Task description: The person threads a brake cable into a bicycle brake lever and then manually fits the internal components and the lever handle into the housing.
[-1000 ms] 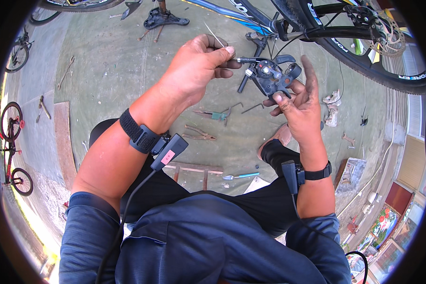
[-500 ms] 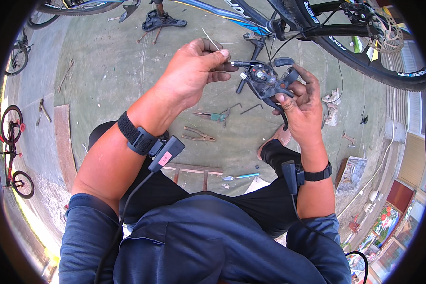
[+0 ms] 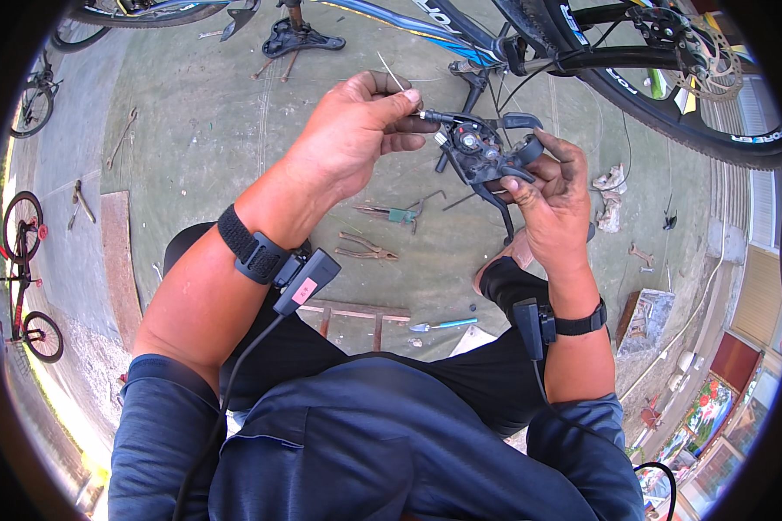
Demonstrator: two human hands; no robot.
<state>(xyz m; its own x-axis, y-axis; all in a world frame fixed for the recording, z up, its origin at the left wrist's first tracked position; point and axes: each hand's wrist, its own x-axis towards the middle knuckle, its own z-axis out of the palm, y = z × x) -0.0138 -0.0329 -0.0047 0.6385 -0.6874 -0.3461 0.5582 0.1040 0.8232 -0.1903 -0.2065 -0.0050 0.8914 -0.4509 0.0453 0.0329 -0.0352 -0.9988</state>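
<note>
My right hand (image 3: pixel 554 195) grips a black bicycle shifter with brake lever (image 3: pixel 487 156), fingers around its clamp end and thumb on the lever side. Its inner mechanism is exposed toward me. A black end fitting (image 3: pixel 437 116) sticks out of the shifter's left side, and the fingers of my left hand (image 3: pixel 356 130) are pinched beside it. From between those fingers a thin pale cable (image 3: pixel 390 71) points up and left. How the cable runs inside my fingers is hidden. Both hands are raised above the floor.
A blue and black bicycle (image 3: pixel 469 43) lies across the top, its tyre (image 3: pixel 669 130) at upper right. On the green floor lie pliers (image 3: pixel 365 247), a green-handled tool (image 3: pixel 395 214), a blue-handled tool (image 3: pixel 443 326) and a spanner (image 3: pixel 641 254). A red bicycle (image 3: pixel 22 278) stands far left.
My right hand has turned the shifter slightly, its lever end swinging left and its body dipping a little. My left hand keeps its pinch and has barely moved.
</note>
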